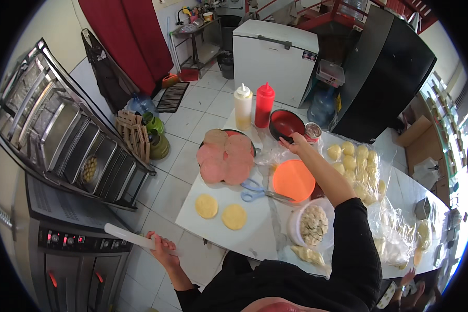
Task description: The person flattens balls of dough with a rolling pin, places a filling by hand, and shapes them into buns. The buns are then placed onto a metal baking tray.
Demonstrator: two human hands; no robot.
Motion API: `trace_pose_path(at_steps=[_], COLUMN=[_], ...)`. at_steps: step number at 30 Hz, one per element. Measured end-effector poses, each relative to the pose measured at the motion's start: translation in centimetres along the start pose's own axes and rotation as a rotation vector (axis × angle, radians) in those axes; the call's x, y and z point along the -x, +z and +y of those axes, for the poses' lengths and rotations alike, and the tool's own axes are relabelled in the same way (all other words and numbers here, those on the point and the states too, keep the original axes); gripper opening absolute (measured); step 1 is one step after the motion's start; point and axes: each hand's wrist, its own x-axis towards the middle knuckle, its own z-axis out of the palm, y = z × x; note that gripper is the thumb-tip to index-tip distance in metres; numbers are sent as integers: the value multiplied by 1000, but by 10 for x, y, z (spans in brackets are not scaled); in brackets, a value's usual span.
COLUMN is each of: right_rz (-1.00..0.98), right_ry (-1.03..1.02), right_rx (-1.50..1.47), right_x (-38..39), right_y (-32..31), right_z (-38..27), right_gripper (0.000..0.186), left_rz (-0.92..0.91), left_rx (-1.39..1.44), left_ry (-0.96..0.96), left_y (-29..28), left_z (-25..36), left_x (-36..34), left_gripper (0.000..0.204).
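Note:
My left hand (164,248) is closed around a long white rod, apparently a rolling pin (124,234), held out past the table's left edge. At the far side of the table, my right hand (295,144) grips the near rim of a bowl, dark outside and red inside (287,125). A small open tin (313,131) stands beside that bowl. Nearer me lie an orange round lid or plate (295,179) and blue-handled scissors (255,191). Two flat yellow dough rounds (234,217) rest on the table, with pink round slices (219,158) piled on a dark plate beyond them.
A white bowl of pale shredded filling (313,224) sits under my right forearm. Yellow dough balls (358,164) lie on plastic at right. White and red squeeze bottles (264,104) stand at the far edge. An oven (78,244) is at left; another person's hands (408,283) show lower right.

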Motion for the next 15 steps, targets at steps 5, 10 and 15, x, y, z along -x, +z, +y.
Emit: trace_pose_path(at_steps=[5, 10, 15], right_rz=[174, 264, 107], right_ry=[-158, -184, -149], right_rx=[33, 32, 251], right_x=[-17, -13, 10], right_y=[8, 10, -22], right_z=[22, 24, -4], right_gripper=[33, 32, 44], left_rz=[39, -3, -121], left_rx=[-35, 57, 94], left_ry=[45, -47, -191], left_y=[-14, -3, 23], left_z=[6, -4, -28], left_x=[-72, -104, -107], left_gripper=[15, 16, 14])
